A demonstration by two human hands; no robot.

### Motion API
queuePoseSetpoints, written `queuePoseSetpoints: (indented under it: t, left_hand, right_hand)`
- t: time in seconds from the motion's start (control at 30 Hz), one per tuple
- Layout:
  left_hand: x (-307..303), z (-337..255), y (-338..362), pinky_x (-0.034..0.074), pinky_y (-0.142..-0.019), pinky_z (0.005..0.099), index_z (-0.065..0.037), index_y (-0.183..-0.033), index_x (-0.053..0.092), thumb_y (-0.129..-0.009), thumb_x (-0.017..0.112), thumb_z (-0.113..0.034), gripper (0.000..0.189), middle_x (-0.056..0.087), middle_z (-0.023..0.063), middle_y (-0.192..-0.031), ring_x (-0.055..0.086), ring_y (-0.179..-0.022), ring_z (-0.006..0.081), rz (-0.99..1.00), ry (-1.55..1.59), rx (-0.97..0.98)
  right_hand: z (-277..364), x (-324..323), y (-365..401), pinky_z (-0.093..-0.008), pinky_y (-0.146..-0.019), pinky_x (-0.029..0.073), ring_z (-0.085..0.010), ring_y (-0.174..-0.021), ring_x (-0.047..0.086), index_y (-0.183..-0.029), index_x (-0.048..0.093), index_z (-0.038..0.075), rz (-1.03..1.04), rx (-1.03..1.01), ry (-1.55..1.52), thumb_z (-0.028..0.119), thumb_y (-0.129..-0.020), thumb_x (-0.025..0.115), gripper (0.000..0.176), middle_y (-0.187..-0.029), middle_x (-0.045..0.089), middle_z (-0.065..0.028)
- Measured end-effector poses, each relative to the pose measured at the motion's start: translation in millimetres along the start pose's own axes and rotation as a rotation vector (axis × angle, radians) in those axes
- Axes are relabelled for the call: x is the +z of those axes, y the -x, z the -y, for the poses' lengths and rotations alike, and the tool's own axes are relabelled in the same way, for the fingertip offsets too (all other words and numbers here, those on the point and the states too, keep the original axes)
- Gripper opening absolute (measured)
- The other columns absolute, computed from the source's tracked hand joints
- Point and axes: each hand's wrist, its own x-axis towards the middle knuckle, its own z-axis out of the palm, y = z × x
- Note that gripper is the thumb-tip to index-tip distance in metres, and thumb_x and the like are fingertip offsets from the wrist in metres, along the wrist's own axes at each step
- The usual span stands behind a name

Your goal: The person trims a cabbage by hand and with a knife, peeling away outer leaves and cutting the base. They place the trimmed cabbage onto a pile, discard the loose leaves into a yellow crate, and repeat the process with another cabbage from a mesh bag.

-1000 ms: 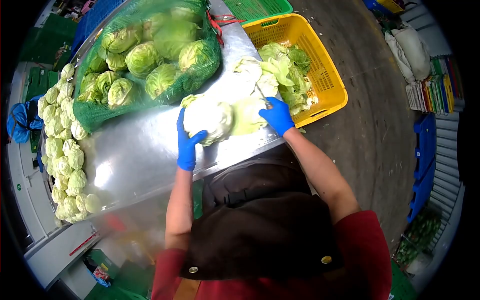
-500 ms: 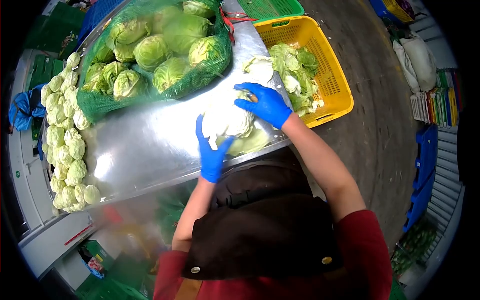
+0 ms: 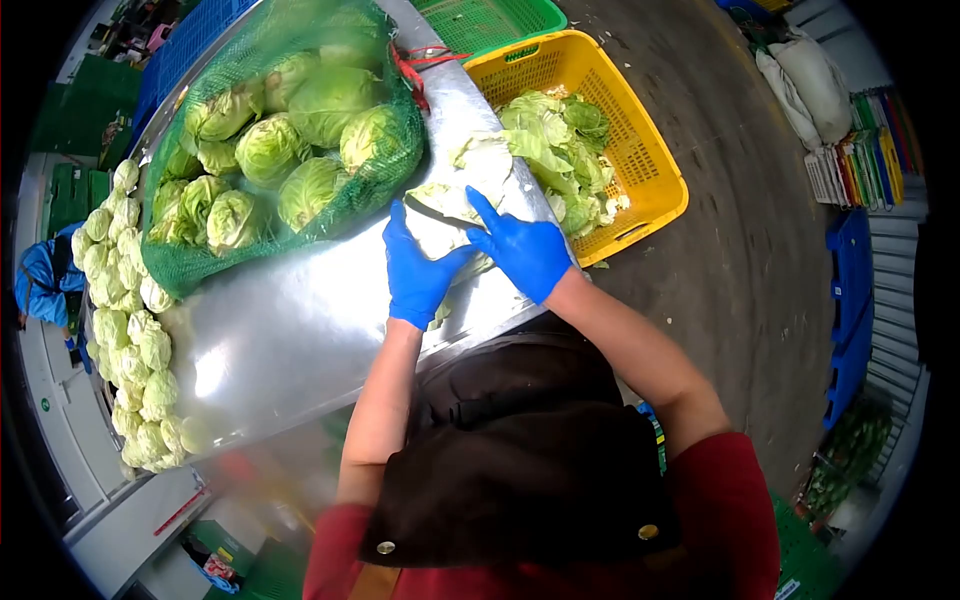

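Observation:
Both my hands wear blue gloves over the metal table (image 3: 270, 330). My left hand (image 3: 418, 272) has its thumb and fingers spread at the near left side of a pale cabbage (image 3: 436, 232). My right hand (image 3: 525, 245) is at the cabbage's right side, fingers reaching over it; whether it still holds a small tool is hidden. Loose leaves (image 3: 485, 160) lie just beyond, at the table edge. A green net bag (image 3: 290, 150) of cabbages stands beyond my left hand.
A yellow crate (image 3: 640, 150) with cut leaves stands against the table's right edge, a green crate (image 3: 490, 22) behind it. Trimmed cabbages (image 3: 130, 320) are piled along the left edge. A person in blue (image 3: 45, 285) is at the far left.
My hands have come closer together around the cabbage. My left hand has moved up along it, my right hand down. An outer leaf now stands away from the head. The view has shifted.

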Motion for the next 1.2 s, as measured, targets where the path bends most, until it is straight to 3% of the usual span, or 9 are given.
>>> queuePoseSetpoints:
  t: [0.17,0.3,0.37,0.47,0.7,0.77,0.83,1.0,1.2]
  left_hand:
    - [-3,-6,-3,0.038,-0.101,0.0423,0.007,-0.142,0.023,-0.060,0.087,-0.031,0.110,0.040,0.0254,-0.131,0.043,-0.120,0.0378,0.024,0.025,-0.068]
    - [3,7,11,0.035,-0.104,0.0446,0.005,-0.142,0.025,-0.058,0.087,-0.030,0.110,0.039,0.0247,-0.133,0.041,-0.122,0.0386,-0.002,0.061,0.030]
    - [1,3,22,0.030,-0.107,0.0444,0.004,-0.143,0.023,-0.057,0.088,-0.029,0.112,0.035,0.0236,-0.136,0.036,-0.126,0.0385,0.001,0.052,0.106]
    - [-12,12,21,0.029,-0.110,0.0410,0.001,-0.145,0.022,-0.058,0.088,-0.025,0.113,0.032,0.0188,-0.142,0.035,-0.131,0.0325,0.073,0.101,0.130]
    - [-41,31,51,0.024,-0.114,0.0389,0.000,-0.146,0.024,-0.059,0.088,-0.024,0.110,0.026,0.0175,-0.150,0.028,-0.138,0.0303,0.215,0.210,0.176]
    - [-41,33,48,0.024,-0.114,0.0384,0.000,-0.146,0.022,-0.059,0.088,-0.023,0.112,0.026,0.0167,-0.151,0.030,-0.138,0.0286,0.183,0.295,0.107]
    - [-41,29,47,0.027,-0.113,0.0380,0.000,-0.147,0.018,-0.059,0.087,-0.017,0.114,0.025,0.0150,-0.151,0.031,-0.137,0.0264,0.174,0.426,0.036]
    - [-51,46,41,0.032,-0.111,0.0381,-0.005,-0.150,0.014,-0.058,0.087,-0.013,0.117,0.030,0.0131,-0.149,0.036,-0.133,0.0259,0.242,0.634,-0.097]
    - [-59,42,34,0.036,-0.108,0.0387,-0.010,-0.151,0.014,-0.059,0.084,-0.007,0.116,0.037,0.0117,-0.145,0.041,-0.130,0.0254,0.318,0.678,-0.099]
  right_hand:
    - [-12,17,-25,-0.0406,-0.049,0.048,-0.0277,-0.060,0.065,-0.137,0.047,0.016,-0.023,-0.052,-0.057,0.041,-0.094,0.049,0.050,-0.076,0.068,-0.0100]
    - [-37,26,-59,-0.0458,-0.063,0.051,-0.0345,-0.070,0.066,-0.112,0.064,0.009,0.015,-0.053,-0.044,0.046,-0.095,0.042,0.047,-0.081,0.068,-0.0160]
    - [-43,-6,-85,-0.0461,-0.079,0.050,-0.0377,-0.087,0.064,-0.104,0.068,0.008,0.362,0.355,-0.298,0.057,-0.092,0.044,0.056,-0.097,0.067,-0.0205]
    - [-33,8,-72,-0.0435,-0.081,0.050,-0.0376,-0.093,0.063,-0.103,0.068,0.006,0.118,0.336,-0.315,0.060,-0.083,0.055,0.059,-0.100,0.066,-0.0215]
    - [-65,55,-53,-0.0374,-0.077,0.051,-0.0321,-0.085,0.066,-0.125,0.055,0.001,0.086,0.554,-0.607,0.052,-0.079,0.067,0.069,-0.092,0.067,-0.0216]
    - [-11,6,-26,-0.0362,-0.061,0.050,-0.0236,-0.060,0.062,-0.128,0.051,0.000,-0.026,0.446,-0.503,0.050,-0.076,0.073,0.076,-0.066,0.062,-0.0126]
    - [12,5,5,-0.0383,-0.062,0.052,-0.0278,-0.066,0.066,-0.122,0.055,0.002,0.252,0.484,-0.571,0.060,-0.071,0.072,0.079,-0.072,0.065,-0.0138]
    - [5,37,27,-0.0351,-0.063,0.052,-0.0266,-0.068,0.067,-0.105,0.064,0.000,0.047,0.304,-0.810,0.034,-0.074,0.074,0.048,-0.073,0.066,-0.0145]
    - [-39,65,33,-0.0309,-0.053,0.040,-0.0097,-0.056,0.040,-0.067,0.054,0.002,0.119,0.618,-1.086,0.022,-0.071,0.072,0.028,-0.058,0.048,-0.0028]
